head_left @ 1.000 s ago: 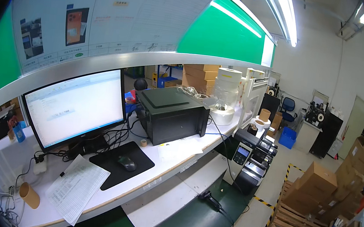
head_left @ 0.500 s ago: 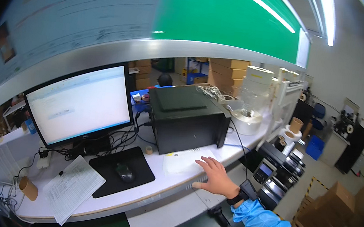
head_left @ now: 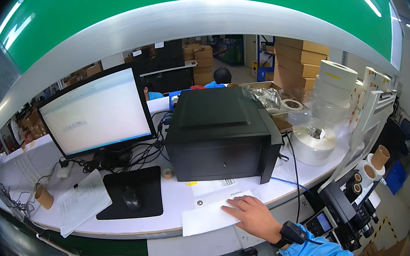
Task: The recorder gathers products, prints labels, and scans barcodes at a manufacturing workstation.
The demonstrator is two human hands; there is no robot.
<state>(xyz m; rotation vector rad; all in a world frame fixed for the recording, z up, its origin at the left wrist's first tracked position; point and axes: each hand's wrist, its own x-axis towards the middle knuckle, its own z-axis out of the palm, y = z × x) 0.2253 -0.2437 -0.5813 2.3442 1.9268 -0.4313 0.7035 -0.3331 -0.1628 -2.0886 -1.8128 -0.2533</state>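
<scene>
Reaching in bare over the bench [head_left: 174, 198] a moment earlier, the right hand [head_left: 258, 219] had now landed on the white sheet [head_left: 207, 220], so that paper was actually in play. Its fingers lay over the sheet's right end at lower center of the frame, below the black box [head_left: 212, 154], but the thumb was hidden, so couldn't tell if it was pinching or just pressing; left hand was out of view.

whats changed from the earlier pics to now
The right hand has come in from the lower right and now touches a white sheet, which has shifted toward the front edge of the desk. The mouse, monitor and black box stayed put.
</scene>
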